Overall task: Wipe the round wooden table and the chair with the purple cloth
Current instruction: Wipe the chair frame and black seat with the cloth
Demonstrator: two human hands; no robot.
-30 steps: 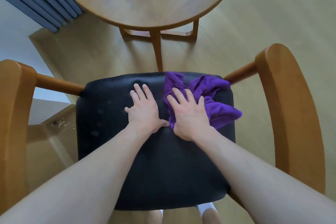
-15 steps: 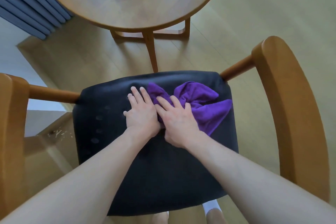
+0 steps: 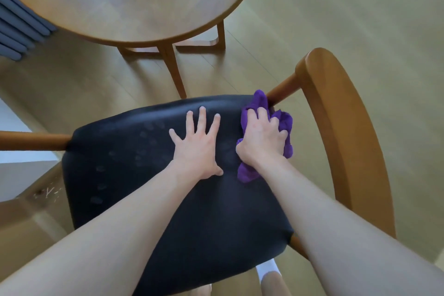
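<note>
While the round wooden table (image 3: 134, 0) fills the upper left, bare, wiping or not I cannot tell, the chair (image 3: 168, 175) seat at centre looks part-wiped, smudges remaining left; the left hand (image 3: 197, 149) lies flat, released, and the right hand (image 3: 263, 139) grasps the purple cloth (image 3: 286, 122) at the seat's upper right.

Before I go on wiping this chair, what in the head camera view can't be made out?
- Round wooden table: far side cut off by the top edge.
- Black padded chair seat: near part hidden under both forearms.
- Purple cloth: its middle covered by the right hand.
- Seat under the flat left hand: hidden.
- Wooden chair frame: legs hidden beneath the seat.
</note>
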